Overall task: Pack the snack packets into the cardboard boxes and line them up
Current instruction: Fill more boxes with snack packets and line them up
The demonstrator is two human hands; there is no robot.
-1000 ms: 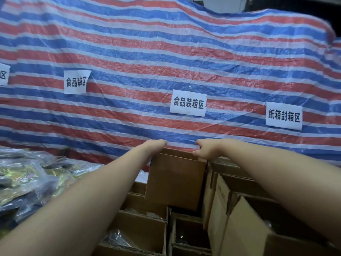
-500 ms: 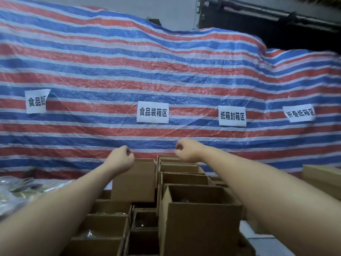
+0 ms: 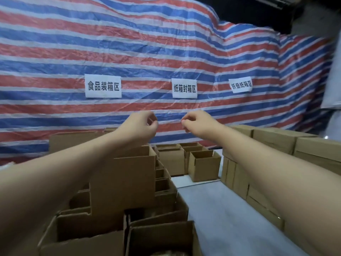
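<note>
Open brown cardboard boxes (image 3: 127,183) crowd the lower left and centre in rows. More open boxes (image 3: 203,168) stand farther back in the middle. My left hand (image 3: 141,126) and my right hand (image 3: 198,122) hang in the air above the boxes, in front of the striped tarp. Both have loosely curled fingers and hold nothing. Neither hand touches a box. No snack packets show clearly; something pale sits inside the nearest box at the bottom edge.
A red, white and blue striped tarp (image 3: 166,52) forms the back wall with three white paper signs (image 3: 103,85). Closed cardboard boxes (image 3: 273,143) are stacked along the right. A bare grey table strip (image 3: 221,209) runs between the box groups.
Both hands let go of the box they held against the tarp and lifted off it. The view swung to the right, bringing the right-hand stacked boxes and third sign into sight.
</note>
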